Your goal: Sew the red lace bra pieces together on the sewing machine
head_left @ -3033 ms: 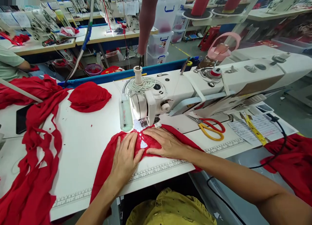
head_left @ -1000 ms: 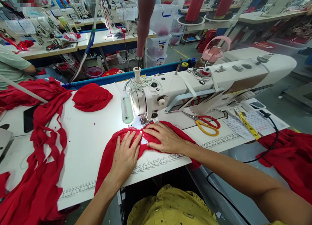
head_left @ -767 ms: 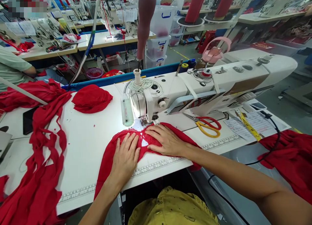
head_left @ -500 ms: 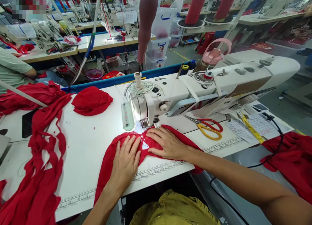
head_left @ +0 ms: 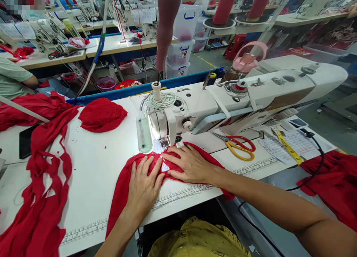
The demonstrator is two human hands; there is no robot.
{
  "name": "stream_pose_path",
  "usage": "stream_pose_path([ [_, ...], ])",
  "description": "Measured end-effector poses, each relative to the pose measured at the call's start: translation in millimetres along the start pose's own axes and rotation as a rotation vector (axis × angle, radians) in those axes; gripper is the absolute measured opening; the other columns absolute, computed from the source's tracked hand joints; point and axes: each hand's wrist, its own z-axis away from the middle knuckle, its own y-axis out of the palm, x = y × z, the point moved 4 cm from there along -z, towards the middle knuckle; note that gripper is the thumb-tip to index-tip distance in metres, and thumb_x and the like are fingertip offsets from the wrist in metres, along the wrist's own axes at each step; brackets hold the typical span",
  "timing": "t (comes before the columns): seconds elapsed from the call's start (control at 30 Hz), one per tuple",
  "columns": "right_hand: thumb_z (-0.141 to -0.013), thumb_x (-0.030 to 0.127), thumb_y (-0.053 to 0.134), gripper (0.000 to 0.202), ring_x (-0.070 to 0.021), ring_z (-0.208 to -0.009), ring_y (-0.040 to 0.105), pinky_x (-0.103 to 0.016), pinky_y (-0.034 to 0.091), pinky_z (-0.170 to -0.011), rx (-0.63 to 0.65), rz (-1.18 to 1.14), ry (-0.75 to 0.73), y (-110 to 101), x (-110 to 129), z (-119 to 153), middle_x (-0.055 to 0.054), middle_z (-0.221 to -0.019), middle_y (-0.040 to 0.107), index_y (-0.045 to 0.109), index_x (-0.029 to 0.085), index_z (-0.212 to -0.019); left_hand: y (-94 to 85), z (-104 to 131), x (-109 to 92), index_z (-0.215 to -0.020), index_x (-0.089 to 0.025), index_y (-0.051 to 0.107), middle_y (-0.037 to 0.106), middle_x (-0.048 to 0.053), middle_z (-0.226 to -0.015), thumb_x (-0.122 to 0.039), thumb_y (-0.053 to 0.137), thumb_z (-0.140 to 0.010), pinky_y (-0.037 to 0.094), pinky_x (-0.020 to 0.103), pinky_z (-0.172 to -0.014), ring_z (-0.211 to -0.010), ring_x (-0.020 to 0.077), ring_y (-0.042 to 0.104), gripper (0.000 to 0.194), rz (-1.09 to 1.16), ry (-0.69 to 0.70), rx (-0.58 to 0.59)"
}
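Observation:
Red lace-edged fabric (head_left: pixel 119 192) lies on the white sewing table (head_left: pixel 92 182), its upper edge at the needle area of the white sewing machine (head_left: pixel 164 125). My left hand (head_left: pixel 143 182) rests flat on the fabric's left part, fingers spread. On the right part lies my right hand (head_left: pixel 192 164), palm down with fingers apart, its fingertips just below the presser foot (head_left: pixel 164 141). Between the hands a small gap in the fabric shows the white surface.
Scissors (head_left: pixel 240 145) with red and yellow handles lie right of the machine, near a paper sheet with a yellow tape measure (head_left: pixel 287 147). A red fabric pile (head_left: pixel 102 115) and long red strips (head_left: pixel 50 175) lie left. A person's sleeve (head_left: pixel 12 73) shows far left.
The view has shifted slightly. Both hands stay flat on the red fabric, and the gap between them looks a little smaller.

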Motion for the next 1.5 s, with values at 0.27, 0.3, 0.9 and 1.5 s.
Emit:
stream_pose_path([
  [0.27, -0.091, 0.049, 0.060, 0.055, -0.0324, -0.115, 0.052, -0.053, 0.044, -0.097, 0.026, -0.001, 0.043, 0.5, 0.5, -6.0, -0.013, -0.133, 0.057, 0.053, 0.025, -0.140, -3.3, 0.1, -1.3, -0.139, -0.022, 0.056, 0.059, 0.015, -0.138, -0.035, 0.045, -0.101, 0.037, 0.061, -0.111, -0.132, 0.0347, 0.050, 0.042, -0.005, 0.001, 0.020],
  [0.3, -0.090, 0.050, 0.060, 0.057, -0.0330, -0.116, 0.051, -0.053, 0.044, -0.097, 0.028, 0.002, 0.048, 0.6, 0.5, -7.1, -0.013, -0.133, 0.057, 0.053, 0.024, -0.140, -3.8, -0.1, -1.4, -0.139, -0.022, 0.056, 0.059, 0.015, -0.138, -0.035, 0.045, -0.101, 0.038, 0.061, -0.110, -0.132, 0.0349, 0.051, 0.042, -0.003, 0.001, 0.021],
  [0.9, -0.090, 0.044, 0.068, 0.056, -0.0282, -0.131, 0.051, -0.051, 0.042, -0.113, -0.117, -0.263, -0.065, 7.0, -2.5, 2.9, -0.014, -0.139, 0.057, 0.054, 0.017, -0.137, -0.7, 1.3, 4.3, -0.140, -0.015, 0.050, 0.054, 0.019, -0.142, -0.043, 0.049, -0.098, 0.040, 0.060, -0.110, -0.133, 0.0361, 0.049, 0.050, 0.160, -0.087, -0.074],
  [1.5, -0.080, 0.055, 0.076, 0.088, -0.0313, -0.139, 0.041, -0.052, 0.035, -0.116, 0.029, -0.263, -0.093, 10.4, -19.5, 11.3, -0.016, -0.152, 0.044, 0.039, 0.019, -0.151, -1.3, 3.5, 12.7, -0.149, -0.013, 0.039, 0.046, 0.019, -0.151, -0.051, 0.046, -0.097, 0.033, 0.057, -0.115, -0.140, 0.0344, 0.043, 0.064, 0.057, 0.010, 0.045],
])
